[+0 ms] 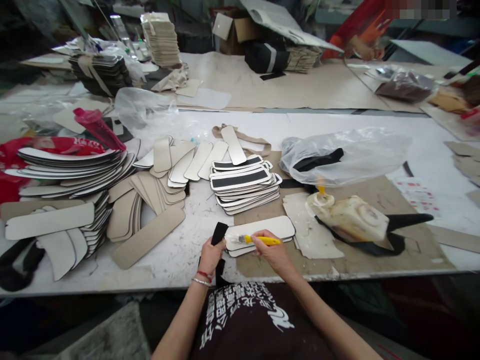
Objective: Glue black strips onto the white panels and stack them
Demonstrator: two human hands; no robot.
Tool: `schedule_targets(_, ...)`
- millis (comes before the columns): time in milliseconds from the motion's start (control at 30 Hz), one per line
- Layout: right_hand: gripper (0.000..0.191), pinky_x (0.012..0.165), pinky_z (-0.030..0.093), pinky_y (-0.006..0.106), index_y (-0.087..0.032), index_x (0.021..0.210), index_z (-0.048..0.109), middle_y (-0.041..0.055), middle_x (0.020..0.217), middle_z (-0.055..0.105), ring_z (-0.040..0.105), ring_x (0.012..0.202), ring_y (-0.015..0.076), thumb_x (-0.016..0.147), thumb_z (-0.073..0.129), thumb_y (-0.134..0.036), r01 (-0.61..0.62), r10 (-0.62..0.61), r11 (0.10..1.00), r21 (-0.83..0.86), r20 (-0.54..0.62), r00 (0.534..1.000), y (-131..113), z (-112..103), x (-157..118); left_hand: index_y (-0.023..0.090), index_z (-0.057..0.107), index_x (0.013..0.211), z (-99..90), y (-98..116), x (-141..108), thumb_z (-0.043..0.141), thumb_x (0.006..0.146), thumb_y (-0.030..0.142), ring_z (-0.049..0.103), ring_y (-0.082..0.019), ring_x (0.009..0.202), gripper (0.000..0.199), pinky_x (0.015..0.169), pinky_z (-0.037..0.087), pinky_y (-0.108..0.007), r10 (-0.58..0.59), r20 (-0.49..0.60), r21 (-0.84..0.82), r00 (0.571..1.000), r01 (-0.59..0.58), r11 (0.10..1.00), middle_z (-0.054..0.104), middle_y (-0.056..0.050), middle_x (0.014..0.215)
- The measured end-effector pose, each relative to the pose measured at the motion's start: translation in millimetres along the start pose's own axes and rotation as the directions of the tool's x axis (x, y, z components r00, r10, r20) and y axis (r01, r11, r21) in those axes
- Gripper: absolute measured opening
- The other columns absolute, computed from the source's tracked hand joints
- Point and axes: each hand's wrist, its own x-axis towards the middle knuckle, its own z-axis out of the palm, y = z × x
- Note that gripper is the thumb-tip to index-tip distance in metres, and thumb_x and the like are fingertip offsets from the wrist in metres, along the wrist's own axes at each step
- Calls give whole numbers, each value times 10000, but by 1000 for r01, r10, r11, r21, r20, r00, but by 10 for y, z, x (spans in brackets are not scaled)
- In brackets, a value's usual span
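My right hand (273, 250) is closed around the yellow handle of a brush (258, 240). The bristles rest on the left part of a pale, round-cornered panel (272, 228) lying in front of me, with at least one more under it. In my left hand (211, 256) is a black strap (219, 233); its upper end sticks up past the fingers and its lower part hangs toward the table edge. The left fingers are at the panel's left end. Just beyond lies a stack of panels with black strips (240, 181) on their upper faces.
Fanned beige panels (150, 195) and stacked white panels (71, 170) cover the left side. To the right are a stained plastic bottle (356, 217), a glue-marked sheet (313, 230) and a clear plastic bag (360, 155). A co-worker's hands (363, 50) show at the far table.
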Motion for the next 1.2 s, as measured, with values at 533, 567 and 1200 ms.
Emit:
schedule_targets(533, 197, 690, 404, 263, -191, 765, 556, 32, 755, 585, 538, 722, 152, 797, 470, -365, 218, -428, 793, -569, -264, 864, 139, -878, 49, 131, 556, 727, 60, 57, -55, 654, 539, 424, 329, -51, 386, 362, 367, 249, -179, -18, -62, 4, 998, 19, 1000, 442, 63, 452)
schedule_targets(567, 191, 699, 405, 268, -192, 768, 552, 34, 756, 582, 537, 730, 155, 803, 463, -357, 226, -448, 771, -595, -254, 857, 143, -908, 50, 133, 554, 726, 62, 55, -56, 656, 538, 425, 328, -51, 387, 362, 368, 248, -178, -16, -62, 6, 998, 17, 1000, 441, 63, 451)
schedule_targets(1200, 168, 688, 431, 296, -193, 898, 550, 59, 779, 566, 523, 752, 170, 857, 391, -226, 379, -526, 552, -743, 42, 849, 108, -489, -312, 112, 602, 835, -17, 7, -114, 643, 508, 525, 403, -97, 422, 528, 414, 315, -227, 38, -20, 109, 999, -36, 993, 517, 32, 508)
